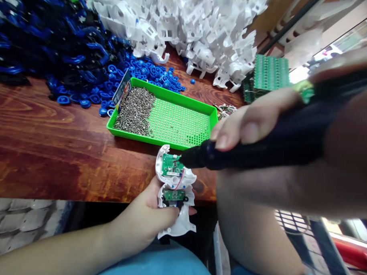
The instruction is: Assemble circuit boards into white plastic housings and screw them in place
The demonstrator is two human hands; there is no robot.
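My left hand point(156, 212) grips a white plastic housing point(182, 223) at the table's front edge, thumb across its lower part. Inside the housing's upper half lies a green circuit board point(170, 166), and a smaller green board point(173, 194) sits lower down. A thin red wire point(180, 180) runs between the two. My right hand point(256, 116) is wrapped round a black electric screwdriver point(261, 154), held nearly level. Its tip reaches the right side of the upper board; whether it touches a screw there cannot be made out.
A green perforated tray point(183, 144) with many small screws point(134, 109) stands behind the housing. Blue plastic parts point(84, 54) and small blue rings point(155, 74) are heaped at left. White shells point(187, 25) pile up behind, with stacked green circuit boards point(271, 72) at right.
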